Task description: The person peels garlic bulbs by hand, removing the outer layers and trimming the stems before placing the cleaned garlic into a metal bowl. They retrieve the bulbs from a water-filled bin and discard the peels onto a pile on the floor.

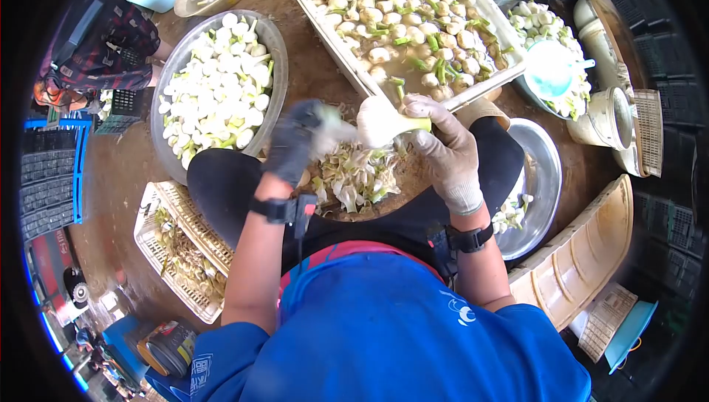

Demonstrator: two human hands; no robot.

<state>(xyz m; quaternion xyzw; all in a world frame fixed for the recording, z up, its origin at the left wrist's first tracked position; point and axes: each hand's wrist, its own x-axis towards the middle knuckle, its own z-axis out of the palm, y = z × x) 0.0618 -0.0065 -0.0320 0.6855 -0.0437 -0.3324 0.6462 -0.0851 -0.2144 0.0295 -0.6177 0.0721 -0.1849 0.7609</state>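
Note:
A white garlic bulb with a short green stem is in front of me, above the gap between my knees. My right hand, in a pale knit glove, is closed on its stem between thumb and fingers. Just left of the bulb is my left hand, in a dark glove. Motion smears its fingers, so their pose and anything in them cannot be made out. Below both hands, a heap of loose garlic peelings lies on the ground. Beyond is a large white tray of unpeeled garlic bulbs in murky water.
Left stands a grey tub of peeled white bulbs. A metal basin with a few bulbs is by my right knee. A plastic crate holds peelings at left. White buckets stand at right. Another person works at upper left.

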